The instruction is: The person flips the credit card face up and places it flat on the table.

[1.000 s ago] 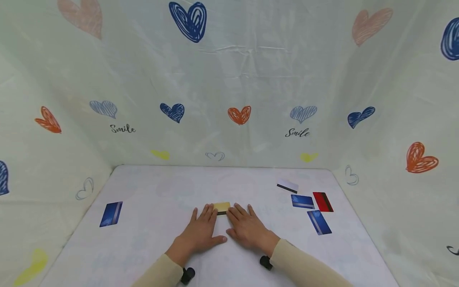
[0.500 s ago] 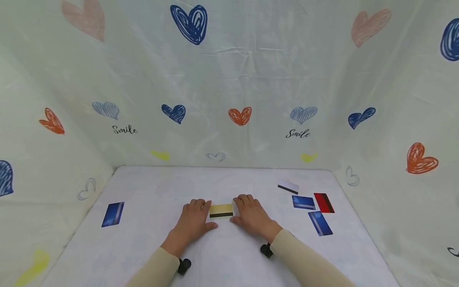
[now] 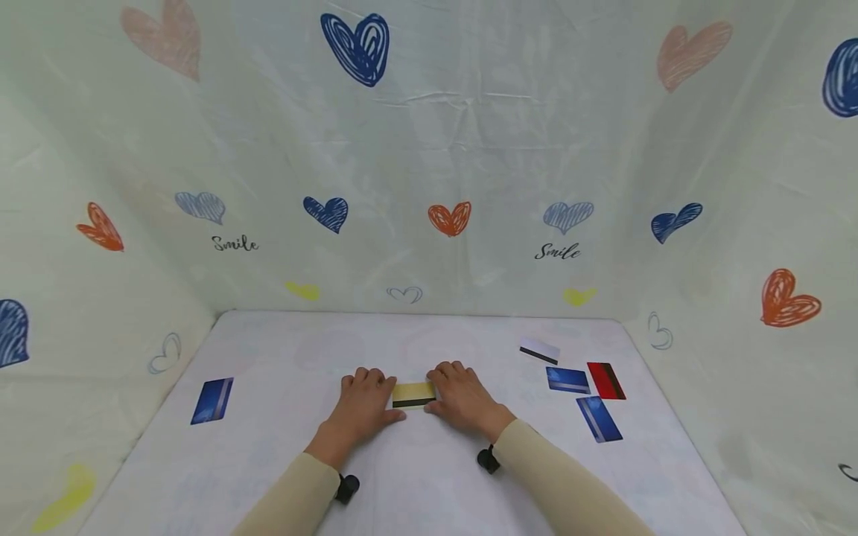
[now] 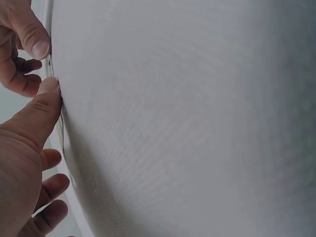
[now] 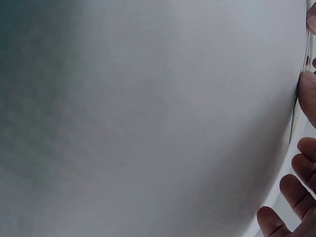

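Note:
A gold bank card with a black magnetic stripe lies at the middle of the white table, its long side across the view. My left hand holds its left end, fingers bent and thumb at the near corner. At the right end, my right hand pinches the card between bent fingers and thumb. The left wrist view shows the left thumb at the thin edge of the card, with the other hand's fingers above. In the right wrist view, the right thumb meets that edge too.
A blue card lies alone on the left. On the right are a white card, a red card, a blue card and another blue card. A curtain printed with hearts encloses the table.
My hands were flat with straight fingers over the card's ends; both have bent their fingers and drawn back to its sides. The right hand has since moved left onto the card's right end.

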`<state>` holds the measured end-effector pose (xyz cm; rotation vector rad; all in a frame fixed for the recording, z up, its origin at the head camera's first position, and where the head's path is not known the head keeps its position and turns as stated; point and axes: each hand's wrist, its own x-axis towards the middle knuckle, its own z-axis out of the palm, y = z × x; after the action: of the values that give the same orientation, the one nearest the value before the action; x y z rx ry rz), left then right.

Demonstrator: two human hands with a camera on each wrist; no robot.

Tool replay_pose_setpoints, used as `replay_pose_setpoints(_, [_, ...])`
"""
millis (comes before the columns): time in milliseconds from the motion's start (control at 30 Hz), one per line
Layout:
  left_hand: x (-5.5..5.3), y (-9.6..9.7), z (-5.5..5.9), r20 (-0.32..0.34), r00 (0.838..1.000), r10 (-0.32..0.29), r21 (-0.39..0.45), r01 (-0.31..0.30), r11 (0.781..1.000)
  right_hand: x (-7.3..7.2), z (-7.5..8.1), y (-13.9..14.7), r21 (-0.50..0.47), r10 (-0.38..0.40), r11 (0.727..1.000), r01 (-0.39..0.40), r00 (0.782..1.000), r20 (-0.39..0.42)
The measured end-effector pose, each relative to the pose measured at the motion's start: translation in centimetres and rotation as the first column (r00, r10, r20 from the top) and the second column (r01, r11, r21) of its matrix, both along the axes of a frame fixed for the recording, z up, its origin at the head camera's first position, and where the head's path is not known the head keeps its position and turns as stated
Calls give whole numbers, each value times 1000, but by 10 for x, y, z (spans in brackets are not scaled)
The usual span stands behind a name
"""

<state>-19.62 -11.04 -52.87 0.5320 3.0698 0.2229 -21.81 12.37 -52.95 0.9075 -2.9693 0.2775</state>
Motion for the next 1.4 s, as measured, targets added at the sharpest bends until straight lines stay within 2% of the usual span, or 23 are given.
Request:
replay_pose_setpoints(267, [2, 1, 4, 9, 1000, 3, -7, -3, 1000, -2, -2, -2, 8, 13, 1000, -13, 1000, 11])
replay_pose_setpoints(600, [2, 0, 3, -23, 1000, -20, 20, 21, 1000, 0, -2, -4, 0, -4, 1000, 4, 1000, 8])
replay_pose_setpoints(933, [-1, -1, 8, -117, 992, -43, -1, 43, 999, 0, -3, -4, 3, 12, 1000, -12, 999, -30])
replay_pose_setpoints(1133, [-1, -4, 10, -142, 989, -48, -8, 47, 999, 0, -4, -2, 12, 22, 1000, -21, 997, -71])
replay_pose_setpoints(1400, [0, -7, 21, -197, 978, -63, 18, 68, 998, 0, -1, -2, 2, 25, 1000, -25, 994, -103])
